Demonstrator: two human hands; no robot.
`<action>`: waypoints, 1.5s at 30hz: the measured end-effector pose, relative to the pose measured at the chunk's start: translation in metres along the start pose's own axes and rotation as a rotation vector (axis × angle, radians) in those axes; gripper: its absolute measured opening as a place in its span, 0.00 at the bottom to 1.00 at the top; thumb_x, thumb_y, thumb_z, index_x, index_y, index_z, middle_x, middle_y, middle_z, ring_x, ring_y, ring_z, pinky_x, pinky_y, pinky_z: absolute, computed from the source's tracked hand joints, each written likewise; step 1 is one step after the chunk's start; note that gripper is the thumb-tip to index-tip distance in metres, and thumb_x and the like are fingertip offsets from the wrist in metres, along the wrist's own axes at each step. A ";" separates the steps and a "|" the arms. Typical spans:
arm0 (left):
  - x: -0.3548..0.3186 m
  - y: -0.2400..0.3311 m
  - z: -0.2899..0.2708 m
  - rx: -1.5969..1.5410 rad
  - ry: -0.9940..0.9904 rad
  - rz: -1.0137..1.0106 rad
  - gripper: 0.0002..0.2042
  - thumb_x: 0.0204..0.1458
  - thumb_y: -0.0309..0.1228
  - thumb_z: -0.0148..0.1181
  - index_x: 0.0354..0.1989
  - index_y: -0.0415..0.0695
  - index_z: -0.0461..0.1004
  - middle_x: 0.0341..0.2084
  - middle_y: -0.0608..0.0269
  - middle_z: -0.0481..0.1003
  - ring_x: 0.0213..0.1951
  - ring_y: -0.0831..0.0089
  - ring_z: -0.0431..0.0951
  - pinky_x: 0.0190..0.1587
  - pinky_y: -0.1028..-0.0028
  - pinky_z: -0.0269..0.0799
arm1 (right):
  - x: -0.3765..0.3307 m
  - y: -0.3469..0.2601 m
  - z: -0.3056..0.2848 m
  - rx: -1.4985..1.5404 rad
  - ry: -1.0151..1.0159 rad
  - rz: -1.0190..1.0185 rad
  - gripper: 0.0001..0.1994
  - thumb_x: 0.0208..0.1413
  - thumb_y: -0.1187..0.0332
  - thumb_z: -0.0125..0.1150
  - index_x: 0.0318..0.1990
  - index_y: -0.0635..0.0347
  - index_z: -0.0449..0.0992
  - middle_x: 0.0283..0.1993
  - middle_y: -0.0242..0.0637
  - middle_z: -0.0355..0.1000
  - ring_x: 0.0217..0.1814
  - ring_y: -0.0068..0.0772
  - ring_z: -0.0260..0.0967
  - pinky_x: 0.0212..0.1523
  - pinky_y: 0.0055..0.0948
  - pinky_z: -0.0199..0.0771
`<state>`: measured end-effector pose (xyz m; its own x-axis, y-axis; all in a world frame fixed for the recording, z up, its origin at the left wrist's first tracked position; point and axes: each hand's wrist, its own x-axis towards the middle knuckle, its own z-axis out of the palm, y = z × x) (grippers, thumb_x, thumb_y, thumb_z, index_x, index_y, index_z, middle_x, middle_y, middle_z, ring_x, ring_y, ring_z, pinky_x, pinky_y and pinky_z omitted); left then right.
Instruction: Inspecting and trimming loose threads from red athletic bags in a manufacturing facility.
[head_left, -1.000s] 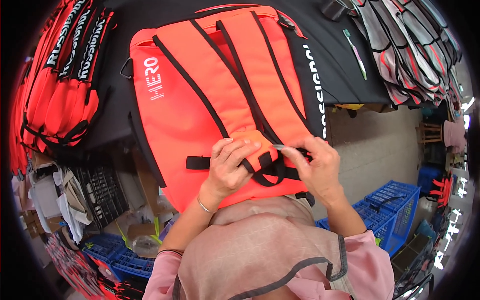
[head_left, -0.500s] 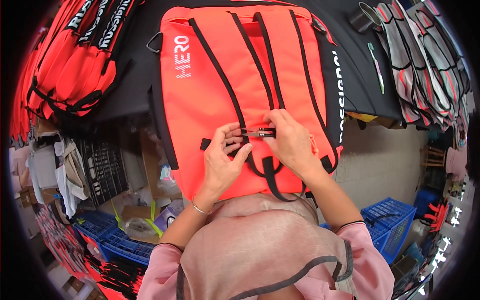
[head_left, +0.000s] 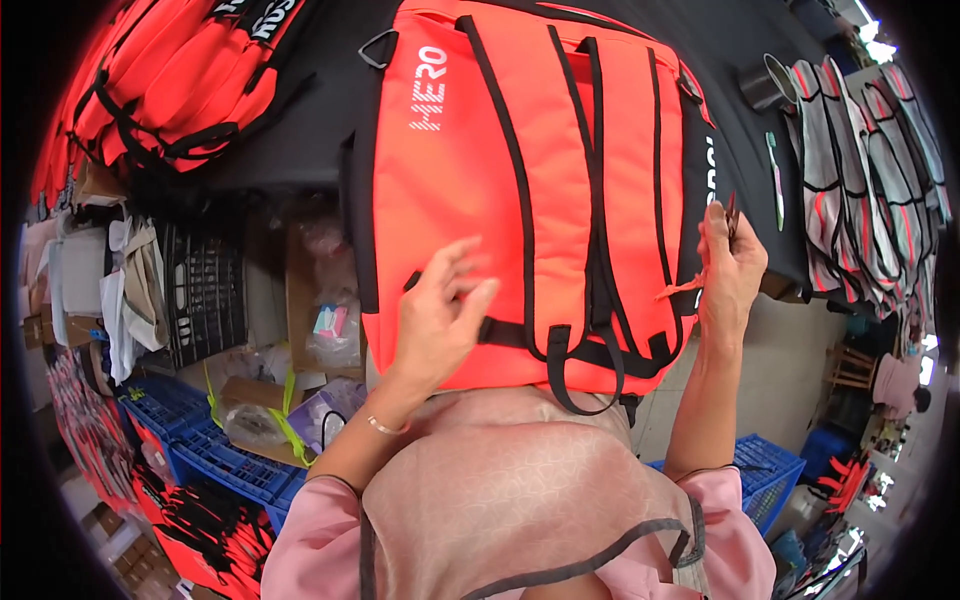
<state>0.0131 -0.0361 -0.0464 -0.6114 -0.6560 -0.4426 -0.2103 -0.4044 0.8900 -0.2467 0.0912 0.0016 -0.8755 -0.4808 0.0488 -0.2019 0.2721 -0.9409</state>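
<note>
Orange fabric fills our view: one big backpack (head_left: 520, 190) lies flat on the black table (head_left: 300, 120), its two black straps running down the middle. Half a second ago both our hands pinched the cross strap (head_left: 520, 335); now they have come off it. Our left hand (head_left: 440, 320) hovers over the lower panel, fingers spread and empty. Our right hand (head_left: 730, 275) has lifted to the bag's right edge, closed around small snips (head_left: 731, 212) and one orange trimmed scrap (head_left: 680, 288), so the cut looks done.
</note>
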 end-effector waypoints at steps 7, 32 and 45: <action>0.005 -0.024 0.069 0.304 -0.027 0.372 0.47 0.53 0.28 0.64 0.73 0.38 0.34 0.65 0.33 0.57 0.63 0.43 0.65 0.63 0.57 0.63 | 0.010 -0.023 0.062 0.100 -0.208 -0.146 0.16 0.62 0.64 0.64 0.25 0.61 0.68 0.23 0.20 0.56 0.26 0.13 0.48 0.27 0.19 0.48; 0.046 0.161 -0.076 0.735 0.305 0.814 0.17 0.52 0.24 0.62 0.52 0.38 0.75 0.37 0.54 0.78 0.39 0.66 0.80 0.44 0.71 0.74 | 0.059 -0.024 0.073 0.125 -0.341 -0.055 0.12 0.60 0.66 0.64 0.27 0.60 0.71 0.21 0.18 0.58 0.23 0.09 0.49 0.24 0.19 0.49; 0.132 0.057 -0.006 1.441 0.222 0.822 0.44 0.54 0.58 0.54 0.70 0.34 0.53 0.70 0.36 0.46 0.72 0.42 0.42 0.73 0.58 0.42 | 0.101 -0.005 0.112 -0.581 -0.194 -0.448 0.42 0.43 0.65 0.75 0.68 0.42 0.58 0.60 0.43 0.54 0.50 0.47 0.69 0.42 0.44 0.78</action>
<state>-0.0751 -0.1496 -0.0552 -0.8212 -0.5044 0.2670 -0.4689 0.8630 0.1880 -0.2848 -0.0518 -0.0257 -0.5729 -0.7723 0.2746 -0.7661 0.3853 -0.5145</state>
